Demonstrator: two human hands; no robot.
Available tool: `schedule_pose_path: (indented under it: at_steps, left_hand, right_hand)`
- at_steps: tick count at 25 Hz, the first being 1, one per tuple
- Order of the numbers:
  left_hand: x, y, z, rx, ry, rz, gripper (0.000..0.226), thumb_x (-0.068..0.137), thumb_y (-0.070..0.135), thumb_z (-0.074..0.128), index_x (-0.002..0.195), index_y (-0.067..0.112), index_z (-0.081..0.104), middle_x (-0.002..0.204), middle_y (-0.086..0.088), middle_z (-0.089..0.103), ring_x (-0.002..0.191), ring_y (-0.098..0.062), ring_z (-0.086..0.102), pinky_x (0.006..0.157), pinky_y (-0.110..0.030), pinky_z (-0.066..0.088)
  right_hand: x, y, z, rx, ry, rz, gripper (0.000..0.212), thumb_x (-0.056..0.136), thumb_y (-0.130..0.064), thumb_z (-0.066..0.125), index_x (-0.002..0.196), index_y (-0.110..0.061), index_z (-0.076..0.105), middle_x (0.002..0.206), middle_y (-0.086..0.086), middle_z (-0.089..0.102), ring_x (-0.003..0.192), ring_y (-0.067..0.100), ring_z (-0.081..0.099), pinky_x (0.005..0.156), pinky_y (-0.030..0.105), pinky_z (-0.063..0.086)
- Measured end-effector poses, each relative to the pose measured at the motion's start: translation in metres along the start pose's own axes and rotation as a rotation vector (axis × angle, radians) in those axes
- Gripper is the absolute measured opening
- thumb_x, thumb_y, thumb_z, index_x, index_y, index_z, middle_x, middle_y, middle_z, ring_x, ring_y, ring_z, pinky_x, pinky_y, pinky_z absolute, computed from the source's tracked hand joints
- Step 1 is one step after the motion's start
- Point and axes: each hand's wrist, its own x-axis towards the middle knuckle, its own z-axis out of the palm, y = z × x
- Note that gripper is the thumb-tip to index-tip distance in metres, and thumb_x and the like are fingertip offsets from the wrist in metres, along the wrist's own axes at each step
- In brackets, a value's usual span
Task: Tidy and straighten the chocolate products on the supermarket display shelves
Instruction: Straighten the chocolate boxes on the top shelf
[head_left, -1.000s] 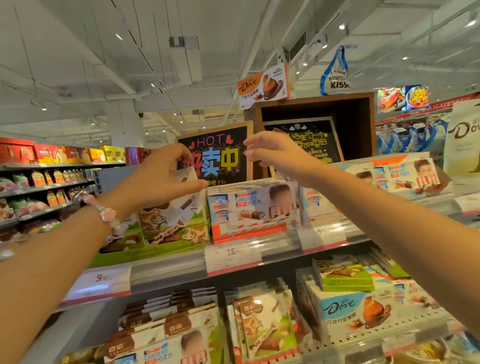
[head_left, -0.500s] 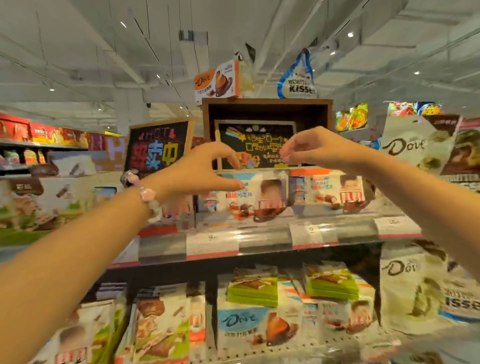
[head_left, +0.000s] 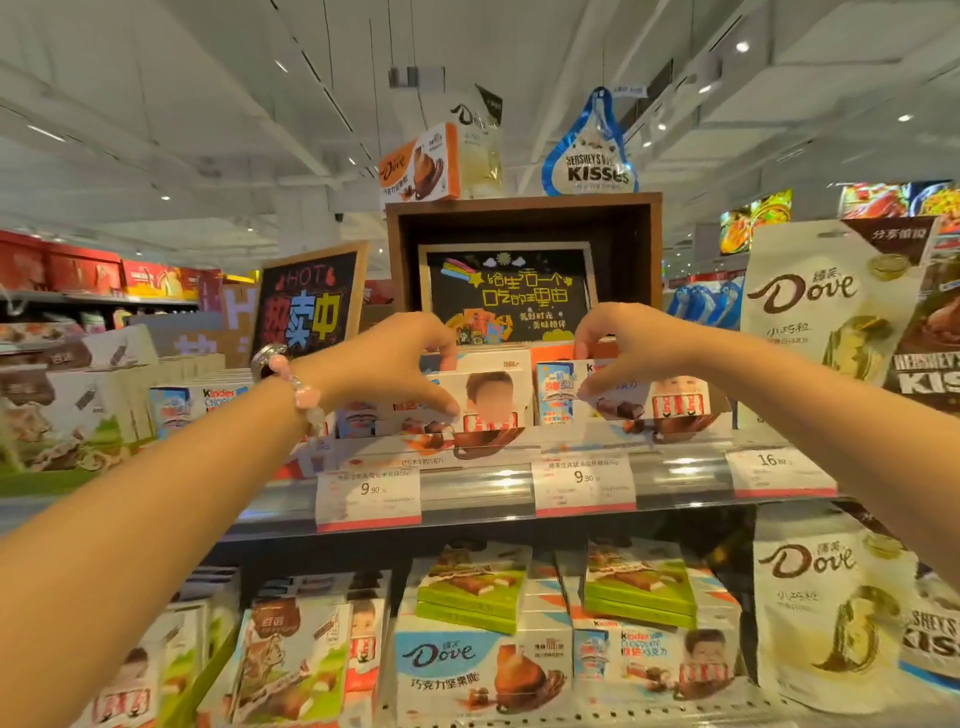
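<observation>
- The upper shelf (head_left: 483, 480) runs across the middle of the view, its clear front rail carrying price tags (head_left: 368, 496) marked 9.90 and 16
- A wooden display box (head_left: 524, 208) stands behind that shelf, framing a chalkboard sign (head_left: 506, 296); a Dove carton (head_left: 421, 166) and a Hershey's Kisses bag (head_left: 592, 156) sit on its top
- A second chalkboard reading HOT (head_left: 309, 299) leans to the left of the box
- Tall white Dove pouches (head_left: 826, 306) hang at the right edge, one level above another
- The lower shelf holds a blue Dove box (head_left: 480, 670), green chocolate packs (head_left: 470, 587) stacked just above it, and more Kinder cartons (head_left: 660, 654) to the right
- The left Kinder Chocolate box (head_left: 483, 389) stands upright at the front of the upper shelf, just beside the right Kinder Chocolate box (head_left: 649, 389)
- The left hand (head_left: 395, 364), a beaded bracelet (head_left: 301, 389) on its wrist, pinches the left box: fingers curl over its top edge, thumb presses its front face
- The right hand (head_left: 623, 348) grips the right box likewise, fingers hooked over the top edge and thumb on the front near the upper left corner
- Both hands sit at the top of their boxes, well apart from each other, with the boxes' printed faces showing below them
</observation>
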Motion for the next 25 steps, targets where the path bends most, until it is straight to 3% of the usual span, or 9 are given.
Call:
schedule_pose_path:
  at_steps: [6, 10, 14, 17, 19, 22, 25]
  left_hand:
    - [-0.014, -0.002, -0.028, -0.272, 0.041, -0.008, 0.03, 0.073, 0.021, 0.077, 0.08, 0.01, 0.05, 0.093, -0.009, 0.069, 0.089, -0.021, 0.067, 0.076, -0.046, 0.055]
    - [-0.023, -0.003, -0.043, -0.393, 0.106, 0.01, 0.025, 0.077, 0.017, 0.074, 0.087, 0.01, 0.052, 0.087, -0.013, 0.073, 0.079, -0.013, 0.071, 0.067, -0.04, 0.057]
    - [-0.031, -0.005, -0.054, -0.473, 0.121, -0.018, 0.021, 0.081, 0.014, 0.068, 0.095, 0.011, 0.052, 0.092, -0.009, 0.073, 0.084, -0.019, 0.071, 0.072, -0.041, 0.057]
    - [-0.043, -0.01, -0.066, -0.527, 0.195, -0.051, 0.016, 0.084, 0.006, 0.064, 0.093, 0.017, 0.055, 0.088, -0.006, 0.072, 0.078, -0.014, 0.07, 0.068, -0.033, 0.055]
    - [-0.054, -0.015, -0.072, -0.536, 0.222, -0.09, 0.019, 0.084, 0.001, 0.062, 0.089, 0.018, 0.055, 0.084, -0.004, 0.071, 0.072, -0.013, 0.068, 0.064, -0.028, 0.052]
    - [-0.074, -0.029, -0.077, -0.459, 0.231, -0.147, 0.019, 0.082, -0.001, 0.063, 0.09, 0.014, 0.055, 0.086, -0.009, 0.07, 0.076, -0.02, 0.068, 0.07, -0.038, 0.052]
    - [-0.095, -0.049, -0.079, -0.291, 0.181, -0.185, 0.015, 0.082, 0.008, 0.067, 0.094, 0.014, 0.06, 0.087, -0.002, 0.072, 0.074, -0.014, 0.07, 0.071, -0.039, 0.054]
  right_hand:
    - [0.004, 0.004, -0.011, -0.019, -0.043, -0.05, 0.03, 0.074, -0.038, 0.074, 0.09, -0.018, 0.06, 0.105, 0.0, 0.058, 0.099, 0.02, 0.054, 0.076, 0.027, 0.047]
    - [0.001, 0.007, -0.026, 0.157, 0.076, -0.085, 0.023, 0.075, -0.026, 0.075, 0.087, -0.02, 0.057, 0.09, 0.001, 0.067, 0.081, 0.014, 0.063, 0.06, 0.023, 0.045]
    - [-0.007, 0.002, -0.045, 0.218, 0.187, -0.125, 0.023, 0.076, -0.025, 0.073, 0.093, -0.021, 0.059, 0.089, -0.004, 0.069, 0.077, 0.005, 0.064, 0.057, 0.019, 0.046]
    - [-0.01, -0.009, -0.059, 0.36, 0.327, -0.161, 0.021, 0.078, -0.026, 0.072, 0.094, -0.021, 0.06, 0.088, -0.005, 0.069, 0.076, 0.009, 0.066, 0.058, 0.025, 0.05]
    - [-0.008, -0.023, -0.061, 0.461, 0.361, -0.2, 0.021, 0.079, -0.027, 0.071, 0.094, -0.02, 0.059, 0.09, -0.006, 0.069, 0.075, 0.009, 0.067, 0.058, 0.026, 0.051]
    - [0.0, -0.052, -0.053, 0.514, 0.364, -0.273, 0.02, 0.078, -0.028, 0.071, 0.093, -0.021, 0.059, 0.09, -0.007, 0.069, 0.075, 0.006, 0.068, 0.059, 0.026, 0.055]
    - [0.01, -0.084, -0.045, 0.546, 0.344, -0.319, 0.019, 0.076, -0.028, 0.073, 0.088, -0.024, 0.059, 0.085, -0.011, 0.068, 0.07, -0.004, 0.067, 0.051, 0.014, 0.051]
